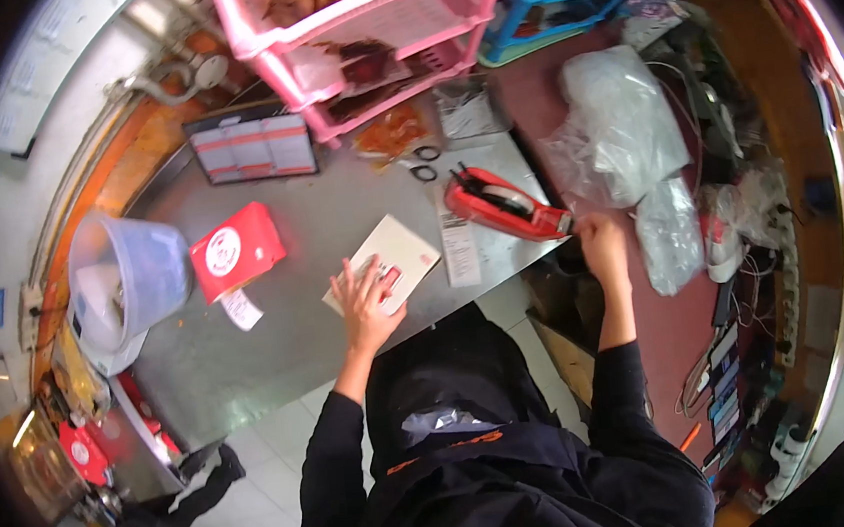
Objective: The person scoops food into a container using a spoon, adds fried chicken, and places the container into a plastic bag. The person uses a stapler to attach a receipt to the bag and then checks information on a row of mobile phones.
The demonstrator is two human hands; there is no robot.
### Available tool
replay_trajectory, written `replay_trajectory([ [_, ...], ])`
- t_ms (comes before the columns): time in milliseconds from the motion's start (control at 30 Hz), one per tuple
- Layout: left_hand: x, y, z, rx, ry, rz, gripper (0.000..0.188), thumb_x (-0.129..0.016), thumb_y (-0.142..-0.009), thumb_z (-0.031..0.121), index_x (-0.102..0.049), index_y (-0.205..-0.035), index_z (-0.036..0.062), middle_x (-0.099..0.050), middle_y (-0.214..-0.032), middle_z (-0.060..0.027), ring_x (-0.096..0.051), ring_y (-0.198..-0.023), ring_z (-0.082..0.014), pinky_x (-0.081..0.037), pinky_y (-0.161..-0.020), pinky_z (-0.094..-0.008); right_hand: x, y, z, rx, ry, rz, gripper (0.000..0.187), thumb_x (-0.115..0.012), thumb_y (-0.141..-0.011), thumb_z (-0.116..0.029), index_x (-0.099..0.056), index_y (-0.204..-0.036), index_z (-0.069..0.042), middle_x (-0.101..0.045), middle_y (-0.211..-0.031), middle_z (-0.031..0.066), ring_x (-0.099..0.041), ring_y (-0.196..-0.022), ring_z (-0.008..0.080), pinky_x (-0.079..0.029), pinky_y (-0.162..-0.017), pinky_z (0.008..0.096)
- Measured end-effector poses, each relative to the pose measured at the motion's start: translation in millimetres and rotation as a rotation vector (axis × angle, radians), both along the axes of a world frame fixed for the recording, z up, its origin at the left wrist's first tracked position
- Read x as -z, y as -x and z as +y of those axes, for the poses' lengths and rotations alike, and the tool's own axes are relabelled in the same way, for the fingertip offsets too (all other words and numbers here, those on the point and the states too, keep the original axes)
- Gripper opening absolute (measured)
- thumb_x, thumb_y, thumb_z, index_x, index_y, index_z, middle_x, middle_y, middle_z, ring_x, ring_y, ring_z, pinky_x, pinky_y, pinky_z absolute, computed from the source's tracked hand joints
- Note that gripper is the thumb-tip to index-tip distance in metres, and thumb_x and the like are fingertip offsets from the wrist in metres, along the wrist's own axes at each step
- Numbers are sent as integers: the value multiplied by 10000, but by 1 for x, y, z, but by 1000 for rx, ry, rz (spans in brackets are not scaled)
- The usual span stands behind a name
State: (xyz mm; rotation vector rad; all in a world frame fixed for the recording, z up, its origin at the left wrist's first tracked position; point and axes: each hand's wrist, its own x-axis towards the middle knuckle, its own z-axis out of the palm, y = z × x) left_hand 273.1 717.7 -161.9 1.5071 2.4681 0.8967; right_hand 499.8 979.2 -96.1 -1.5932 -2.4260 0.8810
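Note:
My left hand (pixel 367 303) lies with its fingers spread on a flat cream-coloured box (pixel 402 246) that has a small red print. The box rests slanted near the front edge of the metal table. Just right of it is a narrow strip of printed paper (pixel 459 245). A red tape dispenser (pixel 502 203) with a roll in it stands further right. At its near right end my right hand (pixel 601 246) is closed, the fingers bunched together. Whatever they pinch is too small to make out.
A red box (pixel 238 249) and a clear plastic bucket (pixel 132 274) stand at the left. Scissors (pixel 423 163) lie behind the dispenser. Pink shelves (pixel 370 12) rise at the back. Clear plastic bags (pixel 621 126) cover part of the reddish right-hand surface.

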Motion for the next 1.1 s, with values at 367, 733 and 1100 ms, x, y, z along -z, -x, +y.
replay_trajectory([
  [367, -4, 20, -6, 343, 83, 0, 372, -637, -644, 191, -582, -1002, 277, -432, -1212, 58, -180, -1221, -371, 4, -877, -668, 115, 102, -146, -284, 474, 278, 317, -654, -678, -284, -568, -564, -1, -504, -483, 125, -436, -403, 237, -380, -442, 306],
  [733, -10, -64, 96, 139, 185, 50, 230, -581, -681, 138, -472, -860, 42, -545, -811, -114, -526, -782, -266, -387, -688, -358, 29, 31, 13, -171, -256, 31, 219, -515, -740, -75, -472, -952, -48, -582, -663, 116, -562, -616, 289, -375, -667, 397],
  [1100, 1, -54, 130, -323, -217, -815, 326, -483, -780, 31, -275, -1030, 54, -550, -646, -127, -553, -583, -208, -420, -578, -293, 37, -45, 50, 0, 275, 251, 66, -574, -708, -33, -604, -746, 13, -587, -590, 100, -551, -517, 133, -439, -504, 270],
])
